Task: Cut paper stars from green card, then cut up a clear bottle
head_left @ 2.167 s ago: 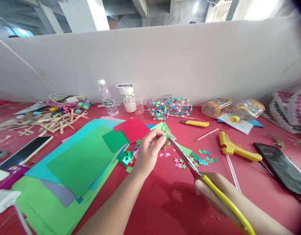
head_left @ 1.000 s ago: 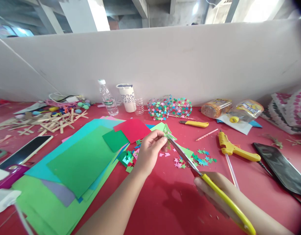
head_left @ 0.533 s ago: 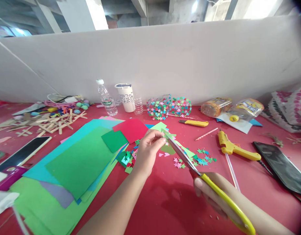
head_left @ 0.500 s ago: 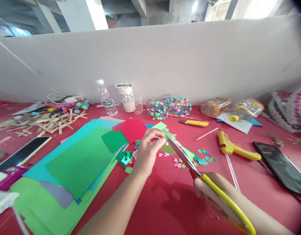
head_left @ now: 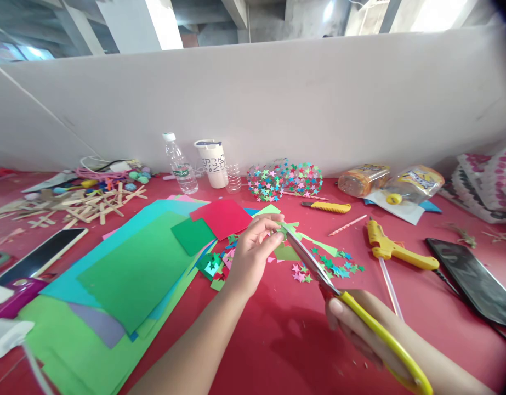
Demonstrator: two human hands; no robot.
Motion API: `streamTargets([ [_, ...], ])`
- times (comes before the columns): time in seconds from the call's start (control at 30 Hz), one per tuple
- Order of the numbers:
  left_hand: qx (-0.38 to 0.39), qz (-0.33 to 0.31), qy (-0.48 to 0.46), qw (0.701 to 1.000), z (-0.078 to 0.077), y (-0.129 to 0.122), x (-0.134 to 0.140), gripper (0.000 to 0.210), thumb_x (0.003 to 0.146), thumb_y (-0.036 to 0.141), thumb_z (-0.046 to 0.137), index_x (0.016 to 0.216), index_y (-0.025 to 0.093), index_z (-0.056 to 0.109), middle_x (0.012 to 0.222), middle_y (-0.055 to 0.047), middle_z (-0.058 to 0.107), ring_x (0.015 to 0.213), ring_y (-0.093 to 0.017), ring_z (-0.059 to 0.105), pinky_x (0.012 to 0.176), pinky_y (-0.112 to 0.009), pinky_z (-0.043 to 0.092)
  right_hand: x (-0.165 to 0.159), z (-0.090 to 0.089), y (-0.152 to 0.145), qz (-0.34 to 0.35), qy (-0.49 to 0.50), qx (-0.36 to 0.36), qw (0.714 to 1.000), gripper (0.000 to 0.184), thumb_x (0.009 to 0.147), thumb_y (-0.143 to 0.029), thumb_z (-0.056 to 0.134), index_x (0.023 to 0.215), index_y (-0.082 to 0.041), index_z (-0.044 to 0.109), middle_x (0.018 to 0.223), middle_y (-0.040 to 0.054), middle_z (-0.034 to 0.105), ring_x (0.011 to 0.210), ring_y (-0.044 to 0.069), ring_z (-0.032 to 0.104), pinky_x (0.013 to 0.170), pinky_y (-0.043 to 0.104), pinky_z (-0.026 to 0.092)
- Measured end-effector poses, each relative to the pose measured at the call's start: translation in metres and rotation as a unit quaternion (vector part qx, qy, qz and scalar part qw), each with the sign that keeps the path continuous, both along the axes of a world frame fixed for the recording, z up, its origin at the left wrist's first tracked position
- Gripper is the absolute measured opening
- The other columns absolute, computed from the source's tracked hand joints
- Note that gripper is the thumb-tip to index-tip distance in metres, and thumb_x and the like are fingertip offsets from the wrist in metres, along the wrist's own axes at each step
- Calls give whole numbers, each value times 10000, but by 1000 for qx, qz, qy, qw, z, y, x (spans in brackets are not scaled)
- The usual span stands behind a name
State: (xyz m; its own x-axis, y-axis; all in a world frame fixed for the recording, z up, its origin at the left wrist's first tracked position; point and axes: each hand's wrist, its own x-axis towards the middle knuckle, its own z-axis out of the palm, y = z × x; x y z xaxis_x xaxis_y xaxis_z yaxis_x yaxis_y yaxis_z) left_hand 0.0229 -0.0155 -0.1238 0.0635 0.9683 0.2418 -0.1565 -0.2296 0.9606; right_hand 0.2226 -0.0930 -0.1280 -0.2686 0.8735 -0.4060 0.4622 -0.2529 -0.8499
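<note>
My right hand (head_left: 359,318) is wrapped round the yellow handles of a pair of scissors (head_left: 314,266), whose blades point up and left. The tips of the blades meet a small piece of green paper (head_left: 282,231) pinched between the thumb and fingers of my left hand (head_left: 256,247). Below and beyond the hands lie green paper scraps (head_left: 288,252) and small cut stars (head_left: 300,272) in pink, green and blue. A dark green square (head_left: 193,237) and a red sheet (head_left: 227,218) lie just left of my left hand.
Coloured paper sheets (head_left: 137,269) spread over the left. Behind stand a water bottle (head_left: 181,170), a white cup (head_left: 211,164) and star-covered rings (head_left: 269,181). On the right lie a yellow cutter (head_left: 329,207), a glue gun (head_left: 396,252) and a black tablet-like device (head_left: 475,280).
My left hand has shifted slightly right with the green piece, and the scissor tips have moved slightly with it. More green stars now show near the blades.
</note>
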Motion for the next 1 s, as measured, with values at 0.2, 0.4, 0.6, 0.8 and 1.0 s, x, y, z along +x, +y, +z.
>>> streamTargets([
  [0.2,-15,40,-10,999,-7,-3,6,48,790,255,626,767,219,602,828,16,566,799,-139,528,770,-240,400,-7,-5,-2,-23,-8,-28,999,721,661,-909,308,653,-201,446,435,-100,322,336,44,262,333,175,216],
  [0.4,-33,62,-10,997,-12,-6,9,60,781,288,635,779,232,614,729,33,530,721,-131,478,715,-230,380,-9,-5,-4,-27,16,-9,999,736,648,-915,318,670,-195,471,442,-98,335,348,52,283,346,178,249],
  [0.6,-40,48,-21,998,-14,-5,9,50,789,281,630,788,232,616,733,31,538,718,-133,479,709,-236,381,-10,-9,-2,-27,20,-23,999,614,755,-808,384,658,-206,452,422,-95,344,320,54,288,329,188,222],
  [0.8,-36,33,-41,998,-15,-8,13,73,809,263,609,766,205,597,750,19,542,746,-134,496,713,-231,384,-13,-14,3,-15,-1,-25,1000,540,820,-713,409,628,-209,436,370,-93,349,274,57,313,286,174,221],
  [1.0,-51,96,82,991,1,3,-6,151,790,331,590,732,201,539,646,45,484,613,-111,440,581,-207,357,-7,-11,14,-50,48,20,997,510,803,-692,472,651,-206,440,364,-130,289,267,41,269,288,153,214],
])
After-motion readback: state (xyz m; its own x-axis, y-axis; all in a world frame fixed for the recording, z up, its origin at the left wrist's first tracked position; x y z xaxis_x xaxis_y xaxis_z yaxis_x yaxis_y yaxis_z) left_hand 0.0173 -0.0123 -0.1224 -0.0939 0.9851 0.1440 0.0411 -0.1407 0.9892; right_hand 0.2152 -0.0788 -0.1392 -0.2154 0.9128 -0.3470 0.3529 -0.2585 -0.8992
